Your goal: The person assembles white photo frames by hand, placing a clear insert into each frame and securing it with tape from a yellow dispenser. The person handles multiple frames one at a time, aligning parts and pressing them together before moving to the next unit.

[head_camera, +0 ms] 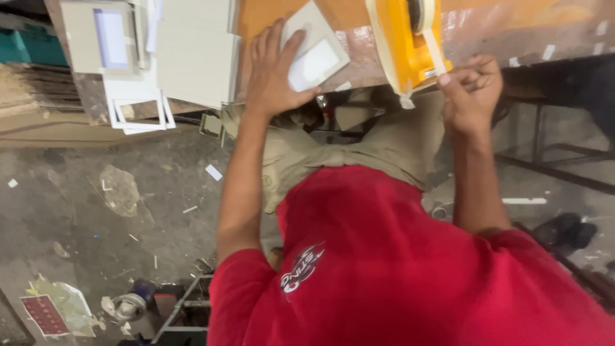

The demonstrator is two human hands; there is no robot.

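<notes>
A white frame-shaped card piece (314,54) with a pale rectangular window is seen lying flat on the orange-brown worktop (500,29), close to the worktop's near edge. It is pressed down by the left hand (272,70), whose fingers are spread over the piece's left part, with the thumb laid along its lower edge; the palm hangs over the worktop's near edge. The grip of this hand is therefore flat and open rather than closed around anything.

Just to the right of the piece, a yellow tape dispenser (407,45) is stood on the same near edge, with a strip of pale tape (432,54) drawn down its right side. The end of that strip is pinched between thumb and forefinger of the right hand (471,90), the other fingers being curled in. The dispenser is thus placed between the two hands, the card piece being under the left grip and apart from the right.

Towards the worktop's left end, a stack of white panels (195,51) and a grey-white framed piece (102,35) are laid, with a white open frame (138,115) jutting past the edge. Below, a red shirt (397,269) and khaki trousers (359,144) are seen, and a littered concrete floor (96,211) is visible at the left.
</notes>
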